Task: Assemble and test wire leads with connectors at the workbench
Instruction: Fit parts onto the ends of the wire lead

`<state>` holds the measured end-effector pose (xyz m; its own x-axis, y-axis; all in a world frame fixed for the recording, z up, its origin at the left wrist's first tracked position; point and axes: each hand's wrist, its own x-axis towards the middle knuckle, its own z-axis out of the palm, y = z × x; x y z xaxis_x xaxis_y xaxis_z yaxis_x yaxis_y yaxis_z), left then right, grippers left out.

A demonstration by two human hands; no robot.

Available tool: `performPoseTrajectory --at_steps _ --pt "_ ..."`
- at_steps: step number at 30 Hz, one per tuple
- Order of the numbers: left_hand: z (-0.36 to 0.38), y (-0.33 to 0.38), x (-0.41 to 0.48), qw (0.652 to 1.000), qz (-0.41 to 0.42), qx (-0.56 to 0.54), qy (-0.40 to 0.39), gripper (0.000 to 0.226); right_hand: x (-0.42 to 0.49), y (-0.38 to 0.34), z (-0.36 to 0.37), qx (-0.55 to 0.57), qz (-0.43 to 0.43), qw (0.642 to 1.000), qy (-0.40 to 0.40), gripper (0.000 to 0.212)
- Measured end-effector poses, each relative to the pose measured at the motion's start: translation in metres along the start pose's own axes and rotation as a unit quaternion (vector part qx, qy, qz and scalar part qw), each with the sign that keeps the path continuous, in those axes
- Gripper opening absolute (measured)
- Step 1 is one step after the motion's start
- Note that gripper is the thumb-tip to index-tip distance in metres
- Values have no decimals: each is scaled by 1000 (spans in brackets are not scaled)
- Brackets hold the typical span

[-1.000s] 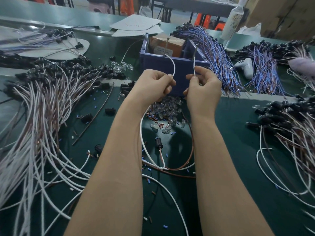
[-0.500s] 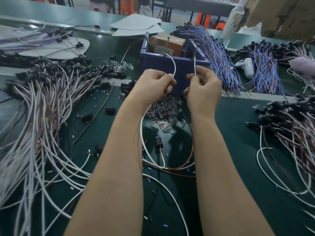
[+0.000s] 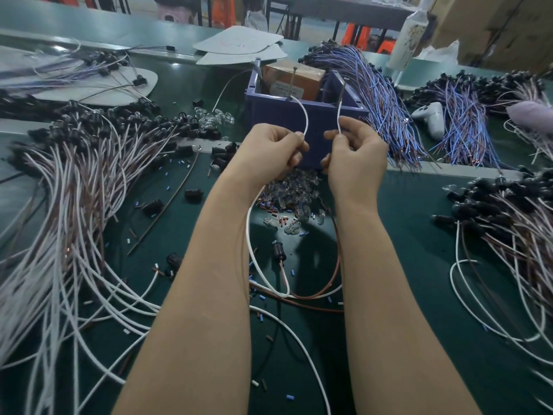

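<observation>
Wire ends sit in both hands. The left hand (image 3: 275,151) pinches one white lead (image 3: 305,118) between thumb and fingertips, and the right hand (image 3: 356,154) pinches a second white end (image 3: 339,122) the same way. Just beyond the knuckles stands the blue bin (image 3: 269,112). From the left hand the lead arcs up and away to a metal pin (image 3: 294,77) at the bin's near rim. Above the right hand the end runs nearly upright toward a grey probe (image 3: 343,91); whether they touch I cannot tell, and closing that contact looks like the test step. Below the wrists wires loop down beside a black connector (image 3: 279,251) over the table (image 3: 419,265). The label on the cardboard box (image 3: 299,77) inside the bin is too blurred to read.
</observation>
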<state>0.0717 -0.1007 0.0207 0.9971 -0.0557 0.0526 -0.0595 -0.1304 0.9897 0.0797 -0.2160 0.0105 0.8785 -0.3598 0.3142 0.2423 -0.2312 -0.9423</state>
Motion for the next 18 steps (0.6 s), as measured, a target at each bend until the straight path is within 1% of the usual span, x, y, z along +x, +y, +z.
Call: performPoseTrajectory --at_steps 3,4,6,8,9,10,11,12,13,14,15,16,17,18 --pt "0 4 -2 1000 -4 5 17 32 0 -3 -3 -11 10 1000 15 20" --pt "-1 6 -2 999 -4 15 29 32 0 -5 -6 -30 10 999 25 19" --pt "-5 10 -4 996 1 56 64 32 1 -7 -11 -129 -9 991 43 22" --pt "-9 12 -6 987 13 117 108 31 -3 -14 -17 -262 -57 963 42 26" --pt "-11 12 -7 980 18 148 129 29 -6 -18 -19 -302 -79 950 21 25" --pt "-12 11 -9 974 18 174 147 24 -8 -24 -21 -321 -88 943 -25 22" --pt "-14 9 -11 968 10 191 159 19 -11 -29 -22 -331 -76 935 -100 18" --pt "-15 8 -13 965 -3 205 166 14 -16 -34 -22 -351 -47 914 -201 20" --pt "-16 5 -15 961 -21 217 170 13 -22 -38 -22 -385 -16 871 -305 28" --pt "-19 3 -17 957 -45 230 171 14 -29 -39 -21 -418 11 822 -386 36" --pt "-21 0 -19 953 -69 243 170 15 -35 -38 -19 -442 31 782 -438 40" --pt "-23 -3 -21 947 -89 258 169 18 -42 -36 -16 -454 46 757 -467 43" --pt "-24 -6 -23 938 -105 283 172 22 -46 -32 -14 -458 54 745 -483 43" --pt "-25 -8 -24 924 -115 317 181 27 -49 -28 -11 -457 54 740 -491 41"
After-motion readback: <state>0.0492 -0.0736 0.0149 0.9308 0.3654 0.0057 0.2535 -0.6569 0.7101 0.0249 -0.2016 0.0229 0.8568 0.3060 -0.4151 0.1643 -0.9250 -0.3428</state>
